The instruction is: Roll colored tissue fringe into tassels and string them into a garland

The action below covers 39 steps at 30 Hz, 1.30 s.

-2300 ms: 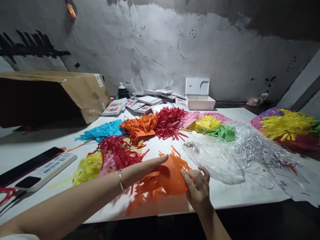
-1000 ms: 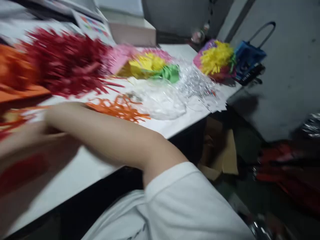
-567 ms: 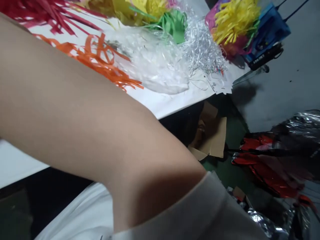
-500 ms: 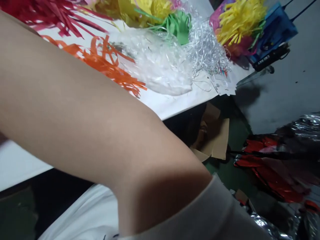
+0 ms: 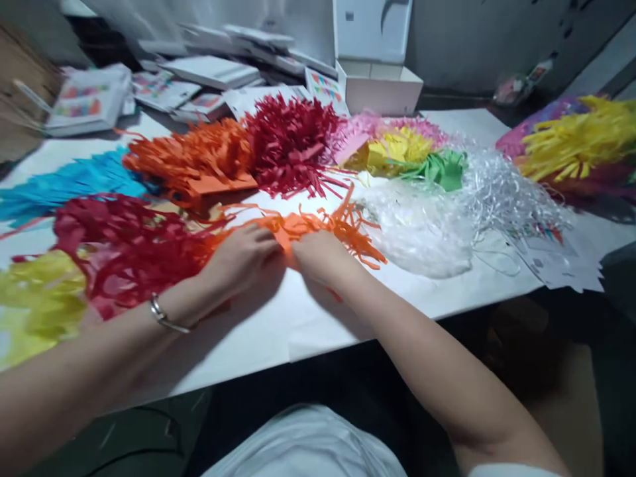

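A fringed orange paper piece lies across the white table, its strips spreading to both sides. My left hand, with a silver bracelet at the wrist, is closed on its left part. Close beside it, my right hand grips the same orange paper, fingers curled and partly hidden. Dark red fringed paper lies to the left of my left hand. To the right of my right hand is a clear plastic bag with whitish contents.
Behind lie blue, orange and red fringe piles, then yellow and green paper. Silver tinsel and cards are at right. An open white box and flat boxes stand at the back.
The view has swung left and levelled, so both hands now show. My right forearm, which filled much of the view, now reaches in from the lower right.
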Each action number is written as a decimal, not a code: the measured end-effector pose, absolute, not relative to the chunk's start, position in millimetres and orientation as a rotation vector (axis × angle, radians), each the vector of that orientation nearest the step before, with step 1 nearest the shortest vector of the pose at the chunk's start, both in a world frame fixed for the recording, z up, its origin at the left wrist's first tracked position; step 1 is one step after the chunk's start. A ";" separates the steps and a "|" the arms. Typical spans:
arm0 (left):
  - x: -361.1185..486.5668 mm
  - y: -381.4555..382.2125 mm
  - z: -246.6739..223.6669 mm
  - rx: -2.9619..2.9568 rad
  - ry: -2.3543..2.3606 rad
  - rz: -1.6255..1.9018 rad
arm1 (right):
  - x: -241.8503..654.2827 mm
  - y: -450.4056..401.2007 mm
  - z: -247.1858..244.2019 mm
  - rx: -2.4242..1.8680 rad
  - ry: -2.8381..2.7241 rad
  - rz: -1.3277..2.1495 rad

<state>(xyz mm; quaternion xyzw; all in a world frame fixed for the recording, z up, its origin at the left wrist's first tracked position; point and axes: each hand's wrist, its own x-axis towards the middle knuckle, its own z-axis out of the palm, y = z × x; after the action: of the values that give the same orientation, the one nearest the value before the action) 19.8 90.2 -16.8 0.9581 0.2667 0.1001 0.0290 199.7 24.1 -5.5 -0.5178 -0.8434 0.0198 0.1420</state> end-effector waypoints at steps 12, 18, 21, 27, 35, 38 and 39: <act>-8.5 49.7 -23.0 3.101 0.408 0.276 | 241.6 -67.4 -37.6 -1.594 -2.227 -0.056; -4.4 26.4 -18.6 3.224 0.450 0.271 | 237.3 -75.4 -17.5 -1.416 -2.158 -0.163; -1.4 21.5 -18.1 3.182 0.465 0.259 | 221.3 -69.0 -22.8 -1.317 -2.251 -0.226; -2.9 18.4 -11.7 2.824 0.556 0.304 | 216.5 -66.5 -39.3 -1.322 -2.123 -0.028; 6.7 24.6 -16.7 2.629 0.569 0.187 | 220.1 -74.8 -28.7 -1.404 -2.091 0.203; 5.4 25.1 -19.5 2.597 0.621 0.151 | 220.4 -75.9 -26.0 -1.448 -2.094 0.164; 5.2 24.7 -21.4 2.616 0.639 0.153 | 218.7 -76.1 -24.4 -1.454 -2.101 0.129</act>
<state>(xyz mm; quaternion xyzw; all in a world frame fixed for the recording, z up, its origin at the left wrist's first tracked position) 5.2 24.7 -21.4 0.9460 0.2312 0.0554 0.2202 218.7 -76.1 -24.4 -0.5443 -0.7866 0.0485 0.2875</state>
